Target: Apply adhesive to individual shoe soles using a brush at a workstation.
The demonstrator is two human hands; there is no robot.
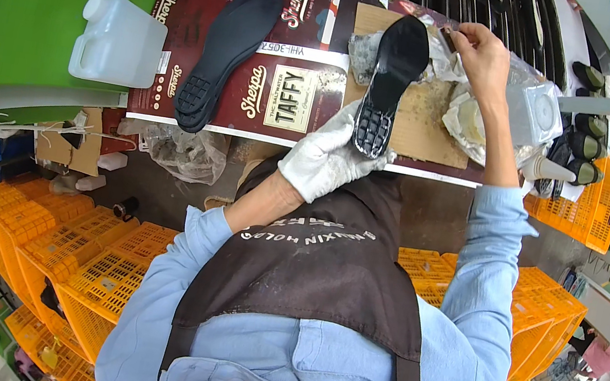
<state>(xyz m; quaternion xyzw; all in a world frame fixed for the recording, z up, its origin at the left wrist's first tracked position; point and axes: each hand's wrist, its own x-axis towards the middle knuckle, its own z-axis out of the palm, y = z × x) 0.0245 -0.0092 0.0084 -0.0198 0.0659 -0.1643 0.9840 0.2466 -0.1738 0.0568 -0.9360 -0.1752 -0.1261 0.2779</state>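
My left hand (pixel 330 152), in a white glove, grips a black shoe sole (pixel 400 56) by its heel end. The sole's inner side faces up, showing a grid of square hollows at the heel and a shiny wet-looking rim. Bare and pinched closed, my right hand (pixel 481 62) is just right of the sole's toe end. A small dark piece shows at its fingertips, too little to name. To the left, a stack of black soles (pixel 229 55) lies on the printed maroon cardboard (pixel 309 122).
A white plastic jug (pixel 120 42) stands on the left beside a green panel (pixel 36 4). Plastic-wrapped containers (pixel 468 121) and a clear tub (pixel 538 109) sit right of the brown cardboard (pixel 433 136). Dark shoes (pixel 588 147) line the far right. Orange crates (pixel 97 260) stand behind me.
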